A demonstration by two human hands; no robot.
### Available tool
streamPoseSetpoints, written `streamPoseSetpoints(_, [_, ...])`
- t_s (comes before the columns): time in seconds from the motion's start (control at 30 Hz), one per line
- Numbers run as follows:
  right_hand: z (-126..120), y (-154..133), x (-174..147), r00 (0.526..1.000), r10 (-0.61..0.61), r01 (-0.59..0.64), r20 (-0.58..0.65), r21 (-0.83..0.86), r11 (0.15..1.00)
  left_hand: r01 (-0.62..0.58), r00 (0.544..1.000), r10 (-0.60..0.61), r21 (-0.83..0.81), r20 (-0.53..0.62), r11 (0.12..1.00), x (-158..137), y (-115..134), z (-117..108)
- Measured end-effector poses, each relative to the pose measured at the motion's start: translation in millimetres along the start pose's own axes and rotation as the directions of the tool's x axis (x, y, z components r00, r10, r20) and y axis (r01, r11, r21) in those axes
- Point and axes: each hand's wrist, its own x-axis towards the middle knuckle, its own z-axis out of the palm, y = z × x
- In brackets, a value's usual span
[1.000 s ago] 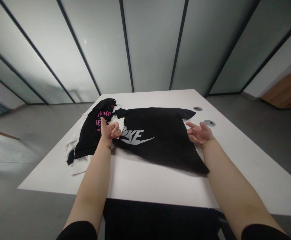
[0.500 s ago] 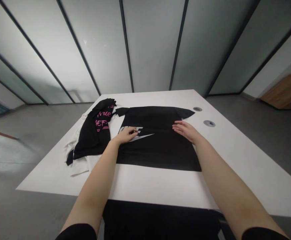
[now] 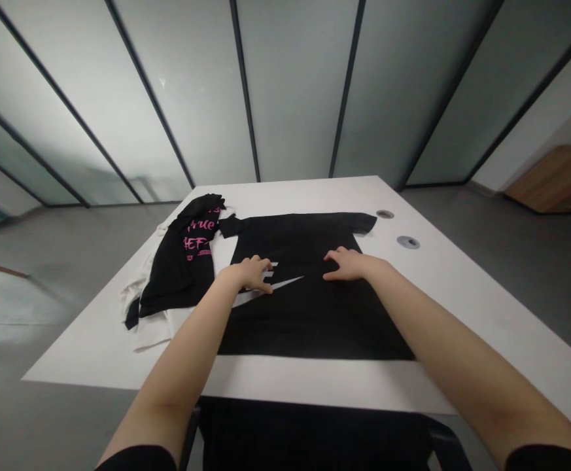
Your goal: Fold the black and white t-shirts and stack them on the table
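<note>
A black T-shirt [image 3: 309, 320] with a pale printed logo lies spread flat on the white table [image 3: 462, 314], sleeves toward the far side and hem toward me. My left hand [image 3: 254, 273] rests over the print on its left part, thumb and fingers apart, covering some of the lettering. Across from it, my right hand [image 3: 345, 263] is on the right part of the shirt's chest, with thumb and fingers spread. Neither hand shows cloth pinched in it.
Left of the shirt lies a pile of clothes, a black garment with pink lettering [image 3: 177, 261] over white garments [image 3: 152, 332]. Two round grommets [image 3: 408, 242] sit in the table on the right. A black chair [image 3: 314, 432] stands at the near edge. Frosted glass panels [image 3: 295, 85] rise behind.
The T-shirt has slid toward me, its hem now closer to the table's near edge. My right hand has moved inward to the left, and the fingers of both hands have spread more.
</note>
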Motion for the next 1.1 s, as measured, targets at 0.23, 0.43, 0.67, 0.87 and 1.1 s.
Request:
streamPoseSetpoints(0.23, [12, -57, -4, 0.995, 0.019, -0.036, -0.098, -0.177, 0.984, -0.047, 0.999, 0.047, 0.136, 0.009, 0.990, 12, 32, 40])
streamPoseSetpoints(0.43, [55, -100, 2, 0.978, 0.153, -0.183, -0.144, -0.227, 0.956, 0.161, 0.980, -0.083, 0.489, -0.178, 0.857, 24, 59, 83])
streamPoseSetpoints(0.67, [38, -78, 13, 0.980, 0.110, -0.150, -0.165, -0.254, 0.956, 0.238, 0.962, -0.095, 0.611, -0.257, 0.755, 24, 57, 70])
streamPoseSetpoints(0.87, [29, -33, 5, 0.911, 0.261, -0.324, -0.320, -0.163, 0.932, 0.346, 0.925, -0.162, 0.587, -0.344, 0.732, 8, 38, 46])
streamPoseSetpoints(1.1, [23, 1, -12, 0.860, 0.315, -0.388, -0.401, -0.112, 0.915, 0.430, 0.884, -0.187, 0.587, -0.429, 0.686, -12, 34, 44])
